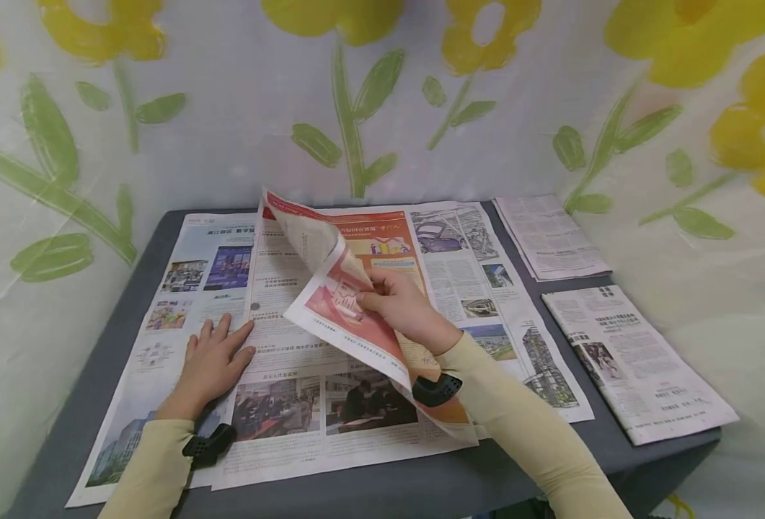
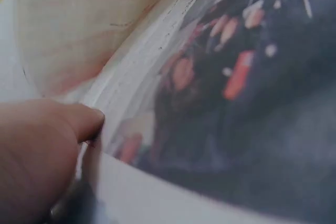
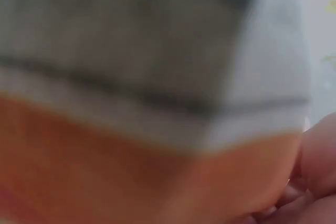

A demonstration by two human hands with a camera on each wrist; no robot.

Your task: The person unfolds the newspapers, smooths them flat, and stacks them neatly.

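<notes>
The person's left hand (image 1: 210,371) lies flat, fingers spread, on white printed newspaper (image 1: 161,367) across the dark-grey bench (image 1: 330,496); right hand (image 1: 411,306) pinches a thin red-and-white paper page (image 1: 356,328), raised above it. Page likely light, limp, tearable: hold by the edge. Only head view shows folded white newspapers (image 1: 655,375) farther right.

"What's under it all?"

"A dark grey table (image 1: 330,497) (the grey shows best along the front edge)."

"And lying on it?"

"Open newspaper sheets (image 1: 278,360), overlapping, spread from near the left edge to well past the middle, their far side up by the back edge."

"What's to the right?"

"A folded newspaper (image 1: 551,241) at the back right corner, and a second newspaper (image 1: 642,360) just in front of it, running toward the front right corner and reaching the right edge."
</notes>
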